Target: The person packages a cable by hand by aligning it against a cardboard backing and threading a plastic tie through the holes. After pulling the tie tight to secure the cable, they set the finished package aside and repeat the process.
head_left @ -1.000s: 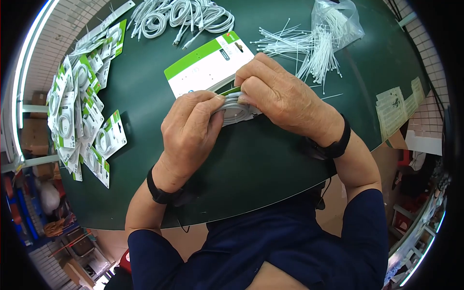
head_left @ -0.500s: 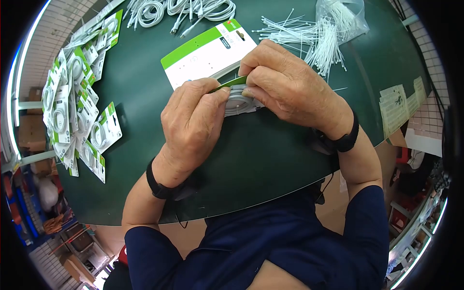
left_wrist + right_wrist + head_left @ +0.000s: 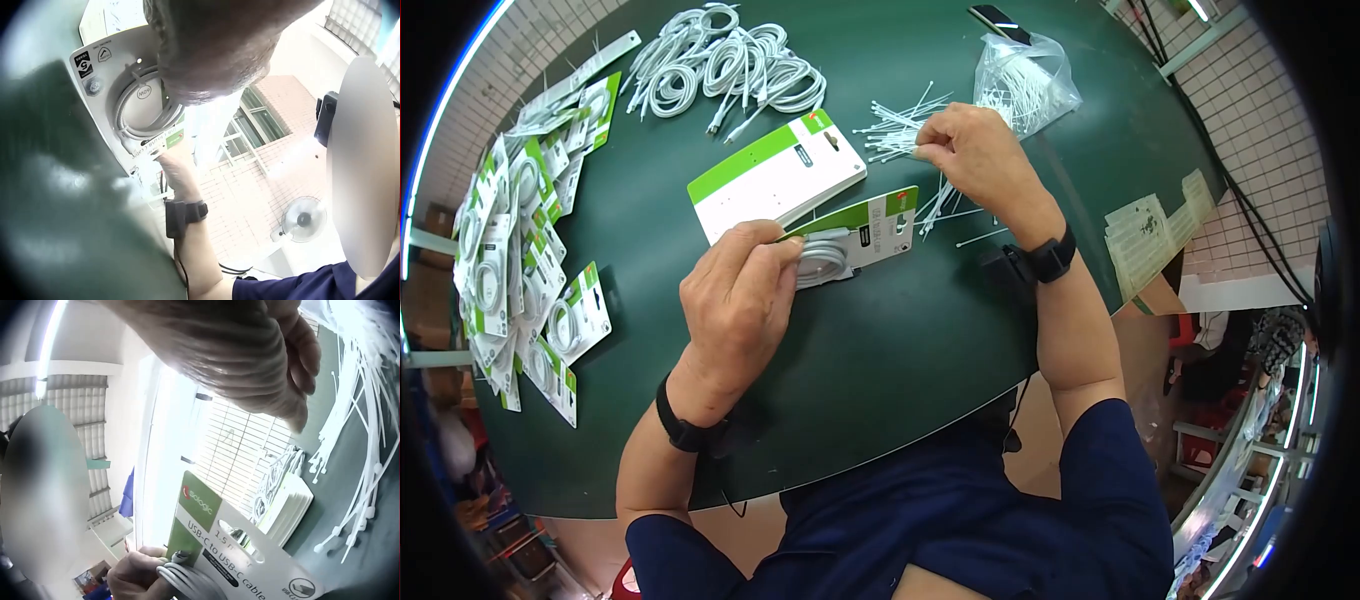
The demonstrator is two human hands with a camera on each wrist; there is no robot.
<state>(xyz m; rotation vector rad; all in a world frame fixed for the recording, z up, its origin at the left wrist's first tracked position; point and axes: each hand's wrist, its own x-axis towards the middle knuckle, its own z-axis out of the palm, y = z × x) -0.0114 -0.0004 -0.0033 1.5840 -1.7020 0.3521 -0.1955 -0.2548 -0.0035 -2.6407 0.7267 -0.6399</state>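
Note:
In the head view my left hand pinches a green-and-white cable card at its left part, thumb on the front. A coiled grey-white USB-C cable lies against the card's face, partly behind the thumb. The left wrist view shows the card's other side with the cable loop on it. My right hand is over the near side of the white zip ties, its thumb and forefinger close together. Whether a tie is between those fingertips I cannot tell.
A stack of blank-faced cards lies just beyond the left hand. Cable coils are at the back. Finished-looking cable cards pile up on the left. A plastic bag of ties and a phone are at the back right.
My right hand has let go of the card and cable and moved right and away to the zip ties. My left hand still pinches the card, whose printed right part now shows.

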